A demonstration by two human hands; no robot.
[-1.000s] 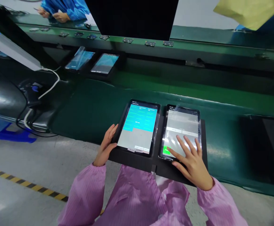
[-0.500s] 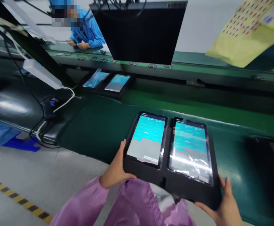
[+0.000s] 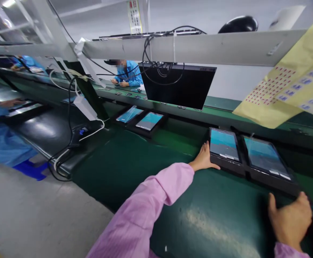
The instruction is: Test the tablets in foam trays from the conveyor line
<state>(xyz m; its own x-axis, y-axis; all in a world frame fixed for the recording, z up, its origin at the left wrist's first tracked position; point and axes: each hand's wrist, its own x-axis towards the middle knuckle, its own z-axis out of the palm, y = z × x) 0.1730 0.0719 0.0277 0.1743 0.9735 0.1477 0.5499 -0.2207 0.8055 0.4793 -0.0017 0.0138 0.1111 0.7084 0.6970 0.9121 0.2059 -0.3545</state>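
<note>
A black two-slot tray (image 3: 227, 165) rests on the green line beyond the work mat. It holds one tablet (image 3: 223, 143) in its left slot and another tablet (image 3: 266, 157) in its right slot, both with lit blue and grey screens. My left hand (image 3: 203, 157) grips the tray's left front corner, fingers along the side and thumb on the front. Close to the right front corner is my right hand (image 3: 292, 216), thumb and fingers apart; its fingertips are near the tray edge, and whether they touch it is unclear.
Another black tray (image 3: 143, 131) with two lit tablets sits farther left on the line. A black monitor (image 3: 178, 86) hangs above, beside yellow sheets (image 3: 277, 89). Cables, a white power strip (image 3: 85, 106) and a handheld device (image 3: 77, 136) lie left. Co-workers in blue (image 3: 132, 73) sit beyond and at left.
The tray with its two tablets has moved from close to my body forward and right onto the line. My right hand has loosened from its corner. The view has tilted up.
</note>
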